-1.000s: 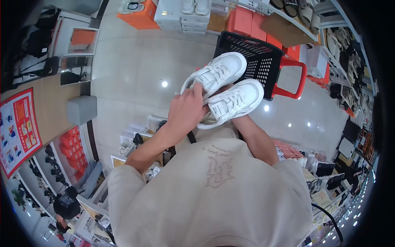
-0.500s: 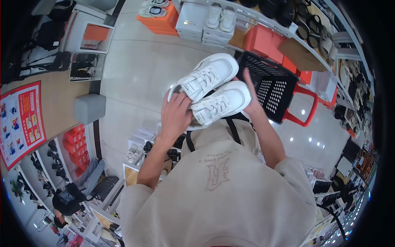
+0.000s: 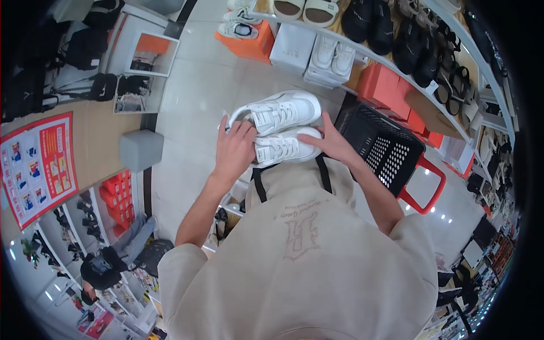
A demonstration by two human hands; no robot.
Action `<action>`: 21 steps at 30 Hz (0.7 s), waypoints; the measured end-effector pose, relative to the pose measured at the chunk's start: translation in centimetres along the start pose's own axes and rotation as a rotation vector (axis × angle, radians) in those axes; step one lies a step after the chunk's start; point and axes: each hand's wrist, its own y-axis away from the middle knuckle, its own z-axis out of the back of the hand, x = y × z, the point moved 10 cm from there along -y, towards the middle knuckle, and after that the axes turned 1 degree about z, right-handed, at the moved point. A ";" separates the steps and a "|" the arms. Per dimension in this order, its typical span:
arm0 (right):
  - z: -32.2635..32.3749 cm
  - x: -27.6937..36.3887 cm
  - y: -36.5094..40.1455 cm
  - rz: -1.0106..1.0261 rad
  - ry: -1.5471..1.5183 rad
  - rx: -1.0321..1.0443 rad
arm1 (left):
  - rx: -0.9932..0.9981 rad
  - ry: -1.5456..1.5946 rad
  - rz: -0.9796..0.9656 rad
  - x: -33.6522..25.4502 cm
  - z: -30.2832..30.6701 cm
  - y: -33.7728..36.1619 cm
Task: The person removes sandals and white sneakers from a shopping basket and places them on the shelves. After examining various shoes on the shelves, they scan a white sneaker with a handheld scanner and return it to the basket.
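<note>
Above the floor point(image 3: 192, 85), the left hand point(image 3: 235, 147) pinches the sneakers point(image 3: 288, 115) by the heels; the right hand point(image 3: 335, 144) clasps the toes. Probably light, soft-topped; grip firmer heels.

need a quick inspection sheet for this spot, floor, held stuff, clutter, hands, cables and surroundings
Surface: pale glossy floor tiles with light reflections
Held things: two white sneakers, laced, side by side, above the floor
Clutter: black basket, orange box and white boxes beyond the sneakers
Hands: left hand grips the heel ends; right hand is at the toe ends, thumb on the nearer toe, its hold unclear
Cables: none clearly identifiable; black straps hang at the person's front
Surroundings: sandals on a shelf, red-bordered sign, another person at lower left
</note>
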 end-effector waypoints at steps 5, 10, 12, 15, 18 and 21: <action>-1.2 0.8 -2.0 0.078 -0.092 -0.219 | -0.061 0.004 -0.028 3.3 1.1 -3.5; -3.2 1.1 -4.5 0.120 -0.139 -0.398 | 0.065 0.003 -0.105 8.7 0.3 -7.2; -4.4 0.8 -5.5 0.089 -0.117 -0.475 | 0.232 -0.030 -0.170 11.5 -2.7 -8.1; -7.2 -1.2 -7.4 0.055 -0.140 -0.639 | 0.262 -0.003 -0.334 14.9 -4.3 -10.0; -10.9 -2.0 -8.7 0.128 -0.284 -0.753 | 0.299 0.086 -0.432 17.0 -5.0 -11.7; -13.5 -4.9 -9.8 0.082 -0.379 -0.860 | 0.435 0.027 -0.517 18.3 -8.7 -13.4</action>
